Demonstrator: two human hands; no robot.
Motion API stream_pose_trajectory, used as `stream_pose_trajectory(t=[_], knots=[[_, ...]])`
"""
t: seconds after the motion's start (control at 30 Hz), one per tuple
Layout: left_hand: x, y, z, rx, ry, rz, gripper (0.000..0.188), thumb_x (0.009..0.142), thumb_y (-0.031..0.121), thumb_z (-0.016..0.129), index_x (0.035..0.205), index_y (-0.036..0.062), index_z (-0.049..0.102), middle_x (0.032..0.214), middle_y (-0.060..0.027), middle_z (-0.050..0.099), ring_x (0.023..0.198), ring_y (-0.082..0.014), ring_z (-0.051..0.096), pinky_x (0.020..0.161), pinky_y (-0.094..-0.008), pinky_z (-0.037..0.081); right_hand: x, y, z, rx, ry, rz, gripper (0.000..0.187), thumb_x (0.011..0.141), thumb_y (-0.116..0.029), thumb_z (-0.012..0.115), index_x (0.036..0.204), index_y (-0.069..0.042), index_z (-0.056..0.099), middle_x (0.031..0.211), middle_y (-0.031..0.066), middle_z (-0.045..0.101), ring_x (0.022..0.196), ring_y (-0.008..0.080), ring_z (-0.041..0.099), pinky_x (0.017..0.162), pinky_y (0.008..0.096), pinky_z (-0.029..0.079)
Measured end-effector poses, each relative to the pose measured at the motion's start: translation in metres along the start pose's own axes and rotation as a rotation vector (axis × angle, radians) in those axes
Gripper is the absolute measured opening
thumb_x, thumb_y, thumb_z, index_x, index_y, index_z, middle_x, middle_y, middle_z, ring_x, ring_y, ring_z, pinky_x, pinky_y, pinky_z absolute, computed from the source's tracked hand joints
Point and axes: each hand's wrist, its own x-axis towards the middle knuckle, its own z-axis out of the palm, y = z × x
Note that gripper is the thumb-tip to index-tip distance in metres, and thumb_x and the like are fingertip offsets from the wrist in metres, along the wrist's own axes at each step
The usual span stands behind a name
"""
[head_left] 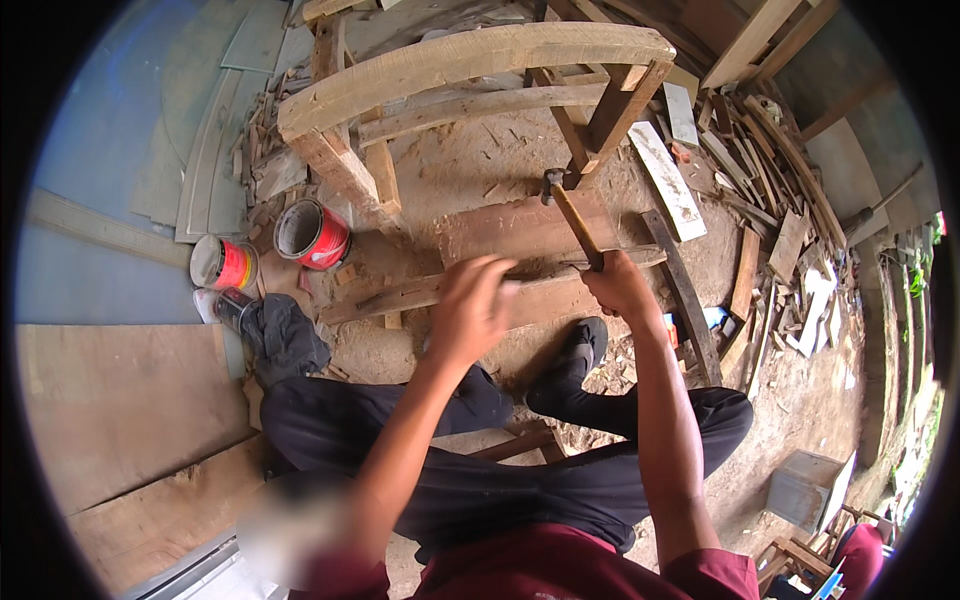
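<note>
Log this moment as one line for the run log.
right hand: gripping hammer handle, head raised | left hand: on wooden plank | nearby: two red cans, dark cloth

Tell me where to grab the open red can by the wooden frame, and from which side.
Take the red can by its rim, coming down from above. It stands upright with its mouth open, so the rim is exposed. The wooden frame crowds its far side, and a second can sits to its left, so a side approach looks tighter.

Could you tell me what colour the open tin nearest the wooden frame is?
The open tin is red outside, pale inside, seen in the head view.
</note>
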Motion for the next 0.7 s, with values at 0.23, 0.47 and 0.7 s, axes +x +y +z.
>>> stream_pose_trajectory(t=[0.23, 0.47, 0.7], knots=[[0.048, -0.031, 0.103, -0.164, -0.441, 0.266, 0.028, 0.085, 0.015, 0.069, 0.113, 0.0095, 0.069, 0.117, -0.0116, 0.065, 0.1, -0.0326, 0.066, 0.085, -0.0413, 0.055, 0.0, 0.017, 0.017, 0.027, 0.157, -0.119, 0.033, 0.081, -0.019, 0.06, 0.101, 0.006, 0.067, 0.088, 0.0329, 0.067, 0.091, 0.0442, 0.069, 0.079, 0.0488, 0.055], [0.042, -0.036, 0.113, -0.131, -0.335, 0.316, 0.018, 0.087, 0.012, 0.064, 0.102, 0.0154, 0.073, 0.11, -0.0091, 0.068, 0.092, -0.0314, 0.069, 0.077, -0.0415, 0.057, 0.005, 0.031, 0.026, 0.097, 0.137, -0.074, 0.031, 0.086, -0.022, 0.061, 0.091, 0.007, 0.068, 0.081, 0.0283, 0.068, 0.088, 0.0383, 0.071, 0.077, 0.0484, 0.053], [0.036, -0.045, 0.119, -0.102, -0.331, 0.288, 0.02, 0.084, 0.009, 0.068, 0.102, 0.0138, 0.075, 0.121, -0.0099, 0.068, 0.1, -0.0282, 0.07, 0.082, -0.037, 0.059, -0.043, 0.039, 0.028, 0.192, 0.372, -0.115, 0.037, 0.098, -0.035, 0.058, 0.098, 0.002, 0.067, 0.072, 0.0216, 0.066, 0.068, 0.0344, 0.067, 0.062, 0.0417, 0.05]])
